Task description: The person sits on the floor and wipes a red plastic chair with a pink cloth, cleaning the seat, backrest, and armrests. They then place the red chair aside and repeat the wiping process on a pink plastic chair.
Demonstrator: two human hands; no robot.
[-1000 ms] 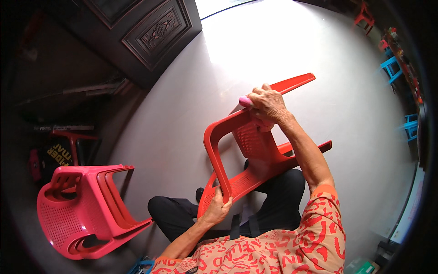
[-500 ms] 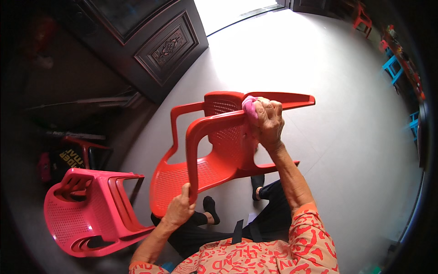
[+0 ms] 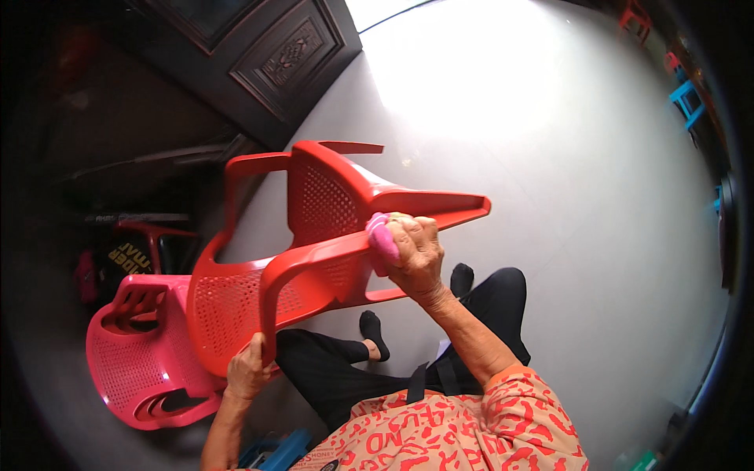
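A red plastic armchair (image 3: pixel 322 200) with perforated panels is tipped on its side in front of me, its legs pointing to the right. Around the lower end of one of its arms, my left hand (image 3: pixel 248 369) is closed. My right hand (image 3: pixel 418 255) grips a bunched pink cloth (image 3: pixel 381 242) and presses it against the far end of that same red arm. Part of the cloth is hidden under the fingers. Just left of the red chair is a stack of pink and red chairs (image 3: pixel 129 365), which the red chair partly overlaps.
A dark carved door (image 3: pixel 290 55) stands at the upper left. Beside the stack, a dark item with yellow lettering (image 3: pixel 126 263) rests by another red chair. A blue stool (image 3: pixel 689 104) and a red stool (image 3: pixel 635 21) are at the far right. A blue object (image 3: pixel 287 451) lies low beside me.
The red chair has swung left and tilted, so it overlaps the stack. Both hands moved left with it, and the right hand with the cloth also came nearer.
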